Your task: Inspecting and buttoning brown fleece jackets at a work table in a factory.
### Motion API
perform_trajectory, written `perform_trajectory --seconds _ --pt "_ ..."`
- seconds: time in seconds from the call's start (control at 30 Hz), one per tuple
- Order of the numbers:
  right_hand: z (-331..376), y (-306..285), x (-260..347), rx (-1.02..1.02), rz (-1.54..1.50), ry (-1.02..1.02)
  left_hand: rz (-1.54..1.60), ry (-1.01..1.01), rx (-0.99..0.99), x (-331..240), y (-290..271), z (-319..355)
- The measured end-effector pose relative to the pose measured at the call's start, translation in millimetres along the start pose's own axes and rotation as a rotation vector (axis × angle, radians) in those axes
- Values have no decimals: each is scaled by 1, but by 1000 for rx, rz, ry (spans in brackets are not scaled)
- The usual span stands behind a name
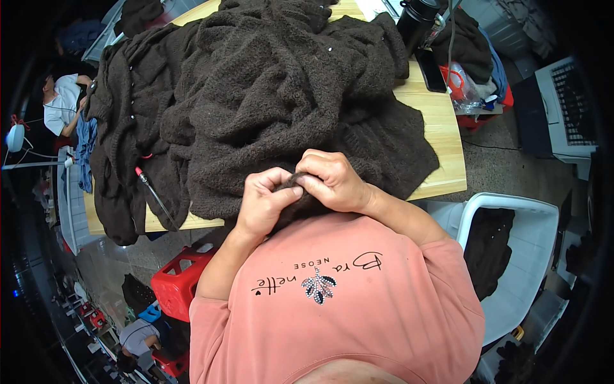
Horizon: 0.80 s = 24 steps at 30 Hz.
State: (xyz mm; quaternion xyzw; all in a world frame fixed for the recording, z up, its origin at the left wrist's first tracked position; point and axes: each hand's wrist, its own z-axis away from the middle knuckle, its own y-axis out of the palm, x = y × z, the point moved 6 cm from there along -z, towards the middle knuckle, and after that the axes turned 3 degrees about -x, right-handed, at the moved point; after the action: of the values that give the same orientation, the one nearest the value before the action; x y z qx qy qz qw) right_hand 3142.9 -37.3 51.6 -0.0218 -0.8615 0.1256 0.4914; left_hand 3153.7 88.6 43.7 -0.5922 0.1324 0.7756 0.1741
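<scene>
A large heap of dark brown knitted garments point(256, 96) covers most of the wooden table point(444, 147). At the table's near edge, my left hand point(265, 198) and my right hand point(334, 181) are close together, fingers pinched on a fold of the dark brown knit. The cloth between them is bunched, and part of it hangs down toward my chest. Left of my hands, a thin tool with a red handle point(142, 174) lies on the knitwear, its metal shaft pointing to the table edge. Small pale dots, perhaps buttons, show on the garment at the left.
A black phone point(431, 70) and a dark bottle point(417, 22) occupy the far right of the table. At my right stands a white plastic bin point(540, 211) with dark knitwear inside. A red stool point(182, 281) is at my left. Other people point(62, 102) sit farther left.
</scene>
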Motion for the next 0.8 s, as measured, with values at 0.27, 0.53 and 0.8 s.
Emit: perform_trajectory --seconds 0.27,0.53,0.8 --pt "30 -54 1 -321 191 90 424 5 -170 -3 -30 -3" --pt "73 -51 -48 -180 199 449 517 0 -114 -8 -27 -8" --pt "75 -37 -56 -103 313 251 549 9 -151 -10 -31 -4"
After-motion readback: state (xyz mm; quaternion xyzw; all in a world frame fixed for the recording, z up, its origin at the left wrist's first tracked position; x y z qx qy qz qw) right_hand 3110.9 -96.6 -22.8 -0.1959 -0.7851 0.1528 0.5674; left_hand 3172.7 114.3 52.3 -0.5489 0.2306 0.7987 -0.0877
